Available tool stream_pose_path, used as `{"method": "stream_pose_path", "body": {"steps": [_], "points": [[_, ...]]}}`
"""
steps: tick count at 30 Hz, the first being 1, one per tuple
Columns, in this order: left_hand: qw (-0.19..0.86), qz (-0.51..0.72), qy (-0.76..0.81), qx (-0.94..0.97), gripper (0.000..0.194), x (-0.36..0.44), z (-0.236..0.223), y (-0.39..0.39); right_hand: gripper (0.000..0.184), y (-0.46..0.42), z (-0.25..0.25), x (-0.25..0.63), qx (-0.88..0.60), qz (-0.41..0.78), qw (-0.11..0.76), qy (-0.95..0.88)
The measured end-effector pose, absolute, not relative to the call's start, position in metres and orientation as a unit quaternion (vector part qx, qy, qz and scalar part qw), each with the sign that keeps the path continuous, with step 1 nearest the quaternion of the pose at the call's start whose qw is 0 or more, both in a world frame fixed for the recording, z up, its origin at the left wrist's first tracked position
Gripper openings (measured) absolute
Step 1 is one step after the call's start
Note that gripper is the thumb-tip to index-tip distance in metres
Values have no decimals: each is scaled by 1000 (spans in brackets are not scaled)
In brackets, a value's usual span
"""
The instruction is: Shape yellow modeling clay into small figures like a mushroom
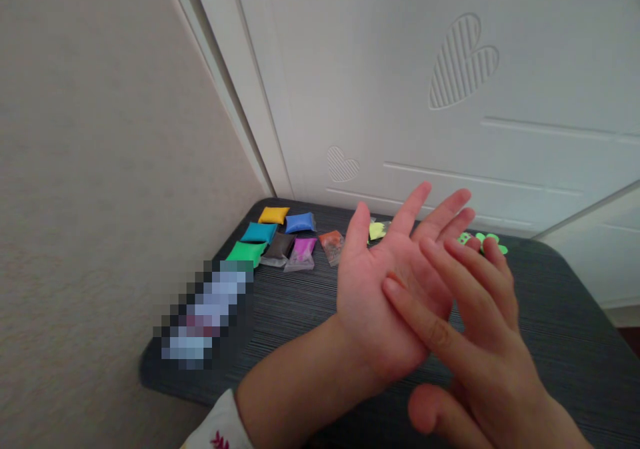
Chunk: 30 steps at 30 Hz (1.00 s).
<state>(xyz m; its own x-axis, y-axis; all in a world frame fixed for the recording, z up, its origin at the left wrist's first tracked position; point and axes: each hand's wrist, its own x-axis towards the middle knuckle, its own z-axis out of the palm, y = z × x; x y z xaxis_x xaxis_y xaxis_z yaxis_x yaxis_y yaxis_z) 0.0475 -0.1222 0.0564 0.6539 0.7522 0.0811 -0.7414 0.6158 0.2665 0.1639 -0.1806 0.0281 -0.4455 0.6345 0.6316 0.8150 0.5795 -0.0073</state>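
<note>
Fingers (414,206) of the left hand (387,289) were spread wide, right of centre; the right hand (493,342), loosely open, touched an orange bit (396,277) on that palm. Coloured packets (279,245) lay mid-left on the bench (295,309); the pixelated item (210,312), lower left, was unreadable.

Single head cam, facing forward, pitched down over the table (295,306). Left hand (373,302) and right hand (487,342) close to lens, right of centre, table beyond. White panel (370,69) across top, wall (100,169) down left edge.
</note>
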Motion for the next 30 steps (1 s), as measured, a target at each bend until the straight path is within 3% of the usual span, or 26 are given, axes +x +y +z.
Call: {"method": "stream_pose_path", "body": {"steps": [30], "points": [[897,417,24,143,61,47,59,-125,62,-180,28,164,-469,-153,300,-816]]}}
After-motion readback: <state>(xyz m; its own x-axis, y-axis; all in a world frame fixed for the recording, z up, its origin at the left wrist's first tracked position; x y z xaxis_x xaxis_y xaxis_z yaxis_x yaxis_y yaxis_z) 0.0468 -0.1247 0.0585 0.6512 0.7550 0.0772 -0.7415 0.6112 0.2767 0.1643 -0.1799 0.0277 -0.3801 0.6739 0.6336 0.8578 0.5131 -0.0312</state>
